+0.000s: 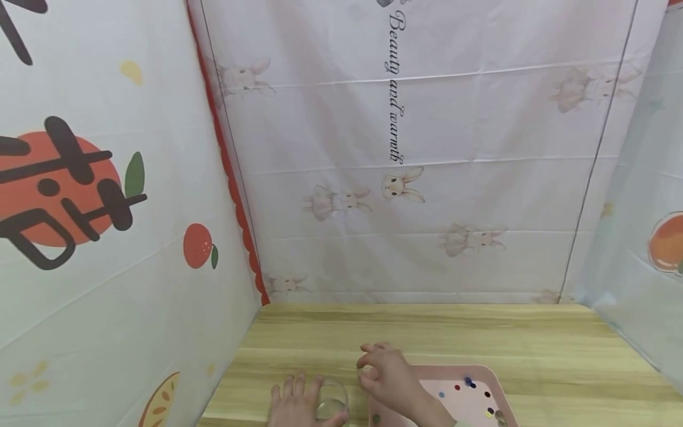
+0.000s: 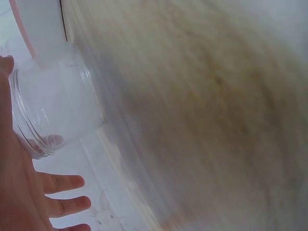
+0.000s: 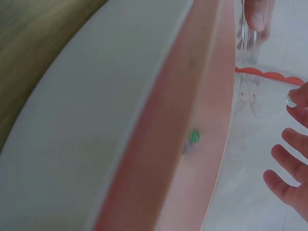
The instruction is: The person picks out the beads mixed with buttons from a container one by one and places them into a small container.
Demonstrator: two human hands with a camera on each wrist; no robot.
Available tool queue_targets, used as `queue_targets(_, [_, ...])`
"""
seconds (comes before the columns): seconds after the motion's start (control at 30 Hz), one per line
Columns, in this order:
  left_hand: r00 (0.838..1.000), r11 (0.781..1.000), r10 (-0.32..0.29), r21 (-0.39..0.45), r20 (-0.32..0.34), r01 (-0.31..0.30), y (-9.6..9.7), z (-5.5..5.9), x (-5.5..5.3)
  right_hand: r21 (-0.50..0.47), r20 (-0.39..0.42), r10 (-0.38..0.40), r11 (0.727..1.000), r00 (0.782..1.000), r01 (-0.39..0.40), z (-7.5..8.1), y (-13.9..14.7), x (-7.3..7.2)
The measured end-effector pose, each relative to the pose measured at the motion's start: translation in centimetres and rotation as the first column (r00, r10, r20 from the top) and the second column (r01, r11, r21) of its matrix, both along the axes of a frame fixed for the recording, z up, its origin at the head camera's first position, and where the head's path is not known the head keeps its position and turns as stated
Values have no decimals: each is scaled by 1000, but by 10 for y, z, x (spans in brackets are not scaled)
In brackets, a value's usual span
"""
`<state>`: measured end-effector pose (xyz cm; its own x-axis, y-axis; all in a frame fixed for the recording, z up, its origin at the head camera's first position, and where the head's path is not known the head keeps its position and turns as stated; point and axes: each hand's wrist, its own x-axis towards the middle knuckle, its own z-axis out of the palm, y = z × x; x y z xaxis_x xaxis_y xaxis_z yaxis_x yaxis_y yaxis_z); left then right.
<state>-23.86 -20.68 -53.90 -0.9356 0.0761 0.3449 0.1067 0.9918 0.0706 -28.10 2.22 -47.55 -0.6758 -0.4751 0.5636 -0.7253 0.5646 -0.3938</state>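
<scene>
Left hand: the left hand [image 1: 296,406], at the bottom edge of the head view, left of centre, has its thumb and palm round a clear glass jar [image 1: 332,401]; the other fingers lie spread flat on the wooden table [image 1: 480,338].
Right hand: the right hand [image 1: 386,373], just right of the jar and above its mouth, pinches a small clear bead [image 3: 290,101] at its fingertips, other fingers loosely curled.
Jar: upright, bottom centre of the head view, between the hands; threaded neck shows at left of the left wrist view.
Tray: a pink tray [image 1: 482,372], lower right, holds scattered coloured beads [image 1: 469,383]; one green bead [image 3: 194,136] shows in the right wrist view.
Handling, as judged: the jar looks rigid, smooth, breakable and light, best steadied round its wall; the bead looks tiny, hard and prone to roll, so a fingertip pinch suits it.
Pose: both forearms come in from the bottom edge, wrists low.
</scene>
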Motion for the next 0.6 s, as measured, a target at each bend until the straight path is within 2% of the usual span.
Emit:
queue_targets(0.13, [999, 1000, -8, -26, -40, 7, 0, -2, -1, 12, 28, 21, 1000, 999, -21, -1, -8, 3])
queue_targets(0.37, [1000, 1000, 6, -25, -21, -6, 0, -6, 1, 93, -18, 20, 995, 1000, -19, 1, -19, 6])
queue_targets(0.43, [999, 999, -1, -43, -33, 0, -1, -6, -1, 103, -24, 21, 995, 999, -18, 1, -22, 6])
queue_targets(0.6, [999, 997, -17, -81, -30, 15, -3, -6, -2, 120, -5, 27, 992, 1000, -26, 0, -32, 7])
